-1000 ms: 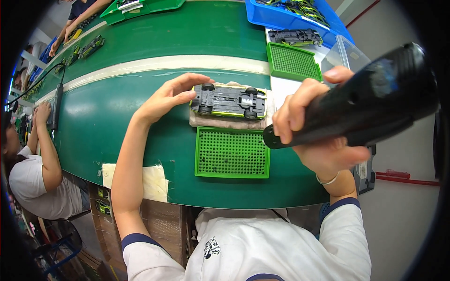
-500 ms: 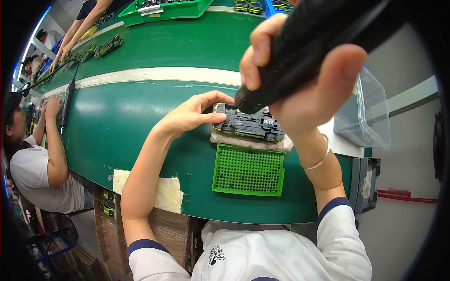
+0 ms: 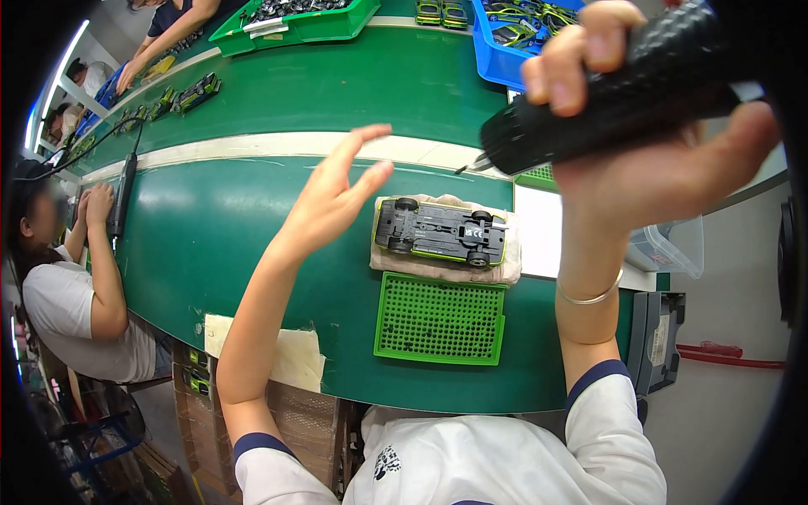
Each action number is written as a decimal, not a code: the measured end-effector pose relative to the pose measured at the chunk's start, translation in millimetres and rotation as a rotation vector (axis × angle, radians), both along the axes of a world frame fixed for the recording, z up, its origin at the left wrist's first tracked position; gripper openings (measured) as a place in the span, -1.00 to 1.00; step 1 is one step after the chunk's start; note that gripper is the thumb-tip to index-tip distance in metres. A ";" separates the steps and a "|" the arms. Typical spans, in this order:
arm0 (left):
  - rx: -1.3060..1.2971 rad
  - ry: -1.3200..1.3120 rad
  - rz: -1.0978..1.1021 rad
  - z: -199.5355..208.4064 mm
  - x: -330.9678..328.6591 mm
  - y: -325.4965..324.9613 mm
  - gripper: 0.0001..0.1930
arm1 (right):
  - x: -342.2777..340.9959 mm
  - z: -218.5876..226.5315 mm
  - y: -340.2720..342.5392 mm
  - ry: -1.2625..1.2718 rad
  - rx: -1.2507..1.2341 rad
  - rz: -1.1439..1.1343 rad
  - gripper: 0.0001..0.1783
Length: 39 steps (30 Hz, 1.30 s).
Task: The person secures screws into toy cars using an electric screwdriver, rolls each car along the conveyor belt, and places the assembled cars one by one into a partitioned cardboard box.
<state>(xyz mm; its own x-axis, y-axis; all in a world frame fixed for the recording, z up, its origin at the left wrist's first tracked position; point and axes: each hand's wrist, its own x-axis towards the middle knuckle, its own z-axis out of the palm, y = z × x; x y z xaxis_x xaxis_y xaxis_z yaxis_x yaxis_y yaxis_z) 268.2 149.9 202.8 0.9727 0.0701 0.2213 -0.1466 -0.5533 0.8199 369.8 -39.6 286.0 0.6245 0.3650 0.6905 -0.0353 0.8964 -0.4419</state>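
toy car (image 3: 442,232) lies wheels-up on a cloth pad (image 3: 513,252) on the table (image 3: 210,244), untouched. left hand (image 3: 331,195): fingers spread, empty. right hand (image 3: 644,181): gripping a power screwdriver (image 3: 623,109), bit (image 3: 475,162) clear. step: apparently screw-fastening; next move calls for bit alignment with the car steadied.

Rough-textured plastic screwdriver (image 3: 606,114), matt plastic car (image 3: 438,229), cloth pad (image 3: 438,267), glossy tabletop (image 3: 210,236)

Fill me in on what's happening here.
A person holds a black driver in the right grip, its tip clear of the toy car. The car lies upside down on a cloth. The left grip is open beside the car, not touching it. A green tray sits on the cloth's near side.
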 end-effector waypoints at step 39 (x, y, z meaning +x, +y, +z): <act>0.771 -0.026 -0.233 -24.2 48.8 -117.1 -0.67 | 6.0 17.8 -67.2 0.010 -0.084 -0.358 -0.18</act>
